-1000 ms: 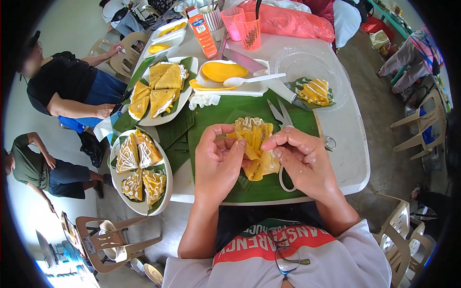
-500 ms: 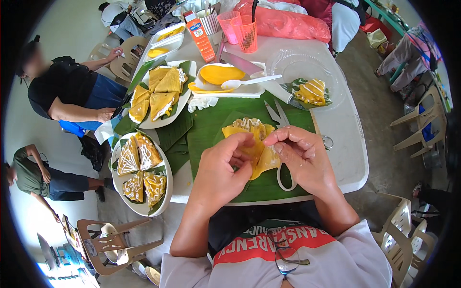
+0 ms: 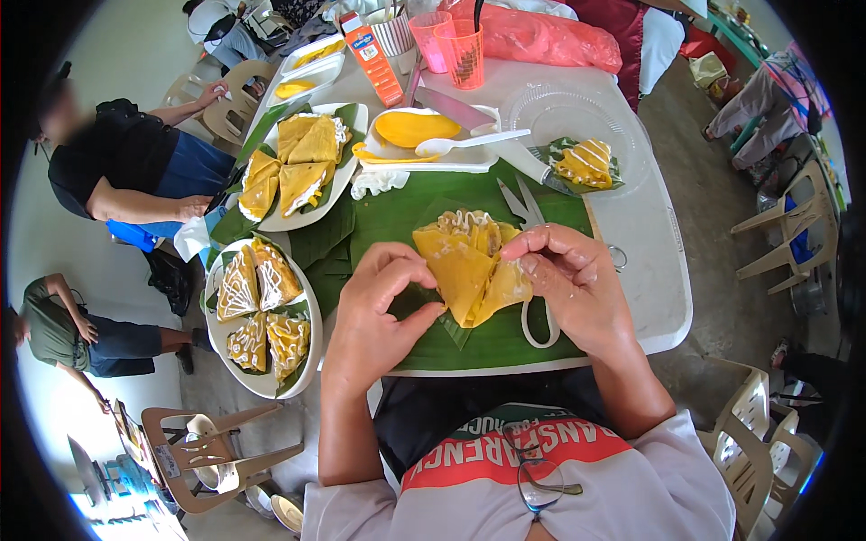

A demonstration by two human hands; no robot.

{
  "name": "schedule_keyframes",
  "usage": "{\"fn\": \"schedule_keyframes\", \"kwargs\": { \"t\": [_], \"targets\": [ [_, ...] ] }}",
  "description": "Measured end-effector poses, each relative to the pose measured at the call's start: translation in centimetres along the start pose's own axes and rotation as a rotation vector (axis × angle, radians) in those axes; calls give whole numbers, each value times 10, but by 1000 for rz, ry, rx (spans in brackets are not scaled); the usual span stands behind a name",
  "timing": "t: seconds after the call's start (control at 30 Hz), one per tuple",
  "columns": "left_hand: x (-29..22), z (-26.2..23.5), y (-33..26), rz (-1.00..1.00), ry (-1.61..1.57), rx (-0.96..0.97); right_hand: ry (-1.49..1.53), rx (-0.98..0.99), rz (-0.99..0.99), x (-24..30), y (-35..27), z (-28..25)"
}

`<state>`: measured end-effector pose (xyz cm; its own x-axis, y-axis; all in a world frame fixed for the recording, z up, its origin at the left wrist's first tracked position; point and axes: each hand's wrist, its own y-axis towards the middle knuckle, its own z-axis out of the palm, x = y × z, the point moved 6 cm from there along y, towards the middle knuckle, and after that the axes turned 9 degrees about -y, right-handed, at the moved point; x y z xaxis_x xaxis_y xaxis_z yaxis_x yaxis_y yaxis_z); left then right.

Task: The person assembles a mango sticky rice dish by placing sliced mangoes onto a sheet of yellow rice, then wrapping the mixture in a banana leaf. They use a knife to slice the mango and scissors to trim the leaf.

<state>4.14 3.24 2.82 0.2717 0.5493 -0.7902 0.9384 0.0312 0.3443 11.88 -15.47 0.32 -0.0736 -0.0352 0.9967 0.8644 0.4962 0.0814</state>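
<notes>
Compared with the frame one second ago, the folded yellow crepe-like wrap with white drizzle (image 3: 469, 261) sits a little higher off the banana leaf sheet (image 3: 397, 216), and its lower end is drawn into a tighter point. The left hand (image 3: 383, 307) has shifted from lying over the wrap's left side to gripping only its left edge. The right hand (image 3: 573, 284) has stayed on the right edge.

Position: the wrap is held between both hands, above the middle of the leaf sheet on the white plastic table (image 3: 645, 243), just left of the white-handled scissors (image 3: 532, 270).

Orientation: long axis runs roughly from the far side toward the person. The narrow folded tip points down toward the person; the wider, drizzled open end faces away, toward the white tray with a white plastic spoon (image 3: 451, 149).

Fingers: left thumb and forefinger pinch the wrap's left fold, the other fingers curled beneath. Right thumb and forefinger pinch the right flap, the remaining fingers bent and close together.

Nearby: the oval white plate of drizzled wedges (image 3: 262, 311) lies at the left table edge.
</notes>
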Motion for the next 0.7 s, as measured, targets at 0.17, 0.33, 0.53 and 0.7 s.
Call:
{"fn": "schedule_keyframes", "kwargs": {
  "t": [0.17, 0.33, 0.53, 0.7],
  "targets": [
    [0, 5, 1, 46, 13, 15, 9, 11, -3, 1, -1, 3],
    [2, 11, 2, -39, -90, -27, -17, 15, -19, 2, -1, 2],
    [3, 16, 5, 41, 4, 5, 10, 30, 10, 6, -1, 4],
    [-4, 17, 9, 30, 55, 24, -53, 62, 18, 10, 2, 5]
  ]
}}
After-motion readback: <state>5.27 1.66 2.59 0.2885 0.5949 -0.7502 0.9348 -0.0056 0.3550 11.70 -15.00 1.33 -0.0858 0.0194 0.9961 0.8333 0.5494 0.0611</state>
